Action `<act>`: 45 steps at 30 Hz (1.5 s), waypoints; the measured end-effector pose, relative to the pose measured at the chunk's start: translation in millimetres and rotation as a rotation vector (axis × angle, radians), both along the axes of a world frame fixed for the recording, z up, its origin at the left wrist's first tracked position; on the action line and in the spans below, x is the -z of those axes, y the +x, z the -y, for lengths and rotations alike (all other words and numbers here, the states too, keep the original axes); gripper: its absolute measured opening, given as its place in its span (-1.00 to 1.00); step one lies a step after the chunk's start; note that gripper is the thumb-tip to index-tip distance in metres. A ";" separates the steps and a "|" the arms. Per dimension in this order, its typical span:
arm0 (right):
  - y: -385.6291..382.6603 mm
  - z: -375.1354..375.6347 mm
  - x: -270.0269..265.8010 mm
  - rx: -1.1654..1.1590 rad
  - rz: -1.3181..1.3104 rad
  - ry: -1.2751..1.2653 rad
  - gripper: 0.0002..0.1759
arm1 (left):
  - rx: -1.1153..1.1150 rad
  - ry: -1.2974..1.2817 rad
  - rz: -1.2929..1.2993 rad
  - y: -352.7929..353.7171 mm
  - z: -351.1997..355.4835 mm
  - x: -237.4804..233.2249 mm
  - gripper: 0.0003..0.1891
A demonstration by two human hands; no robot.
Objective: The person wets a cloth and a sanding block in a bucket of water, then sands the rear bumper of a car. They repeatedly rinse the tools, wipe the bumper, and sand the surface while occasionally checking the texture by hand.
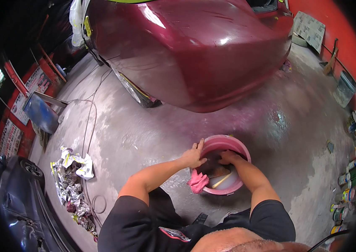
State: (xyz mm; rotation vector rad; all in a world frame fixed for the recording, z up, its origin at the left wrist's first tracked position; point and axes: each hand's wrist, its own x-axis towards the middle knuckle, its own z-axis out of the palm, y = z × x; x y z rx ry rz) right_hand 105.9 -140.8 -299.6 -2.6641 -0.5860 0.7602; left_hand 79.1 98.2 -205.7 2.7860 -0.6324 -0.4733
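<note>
A round pink bucket (245, 152) stands on the wet floor in front of me, with cloudy liquid inside. My left hand (194, 156) lies on its left rim, fingers stretched along the edge and thumb apart, holding nothing. Inside the bucket, near the far right wall, is my right hand (228, 157); it points down and its fingertips are hidden, so I cannot tell whether it grips anything. A pink cloth (197, 181) hangs over the near left rim. Toward the near side, a pale stick-like handle (221, 181) slants out of the liquid beside a brown shape.
A dark red car body (211, 54) fills the space ahead. Crumpled masking paper (71, 180) and a hose (92, 122) lie on the left, near a blue drum (40, 112) and a dark car (26, 201). Several cans (346, 195) line the right wall.
</note>
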 end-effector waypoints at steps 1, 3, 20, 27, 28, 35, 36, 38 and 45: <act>0.0 -0.8 -0.8 0.005 0.026 -0.010 -0.31 | -0.006 -0.003 0.003 0.0 0.1 -0.5 0.11; 4.0 -2.1 1.7 -0.007 -0.012 -0.057 -0.32 | 0.002 0.008 -0.006 -0.1 0.6 -2.1 0.10; 2.8 5.0 22.1 0.032 -0.011 0.046 -0.37 | 0.004 -0.007 -0.064 1.9 3.2 -1.4 0.10; 4.1 3.9 22.0 0.035 -0.016 -0.001 -0.36 | 0.033 -0.020 0.029 5.6 -0.1 13.5 0.13; 2.3 3.8 20.9 0.009 0.003 -0.007 -0.37 | 0.045 -0.013 0.025 6.2 -0.5 15.5 0.13; 4.5 -0.6 34.2 0.037 0.070 -0.032 -0.38 | 0.118 -0.010 0.119 17.7 -12.1 51.7 0.14; 4.2 -0.7 30.5 0.041 0.047 -0.053 -0.38 | 0.123 -0.003 0.137 17.8 -11.6 51.1 0.15; 4.9 -2.2 26.8 0.052 0.018 -0.069 -0.38 | 0.089 -0.001 0.107 13.1 -7.8 40.4 0.15; 5.8 -2.6 26.2 0.023 0.012 -0.076 -0.37 | 0.010 -0.007 0.053 2.1 2.7 11.1 0.15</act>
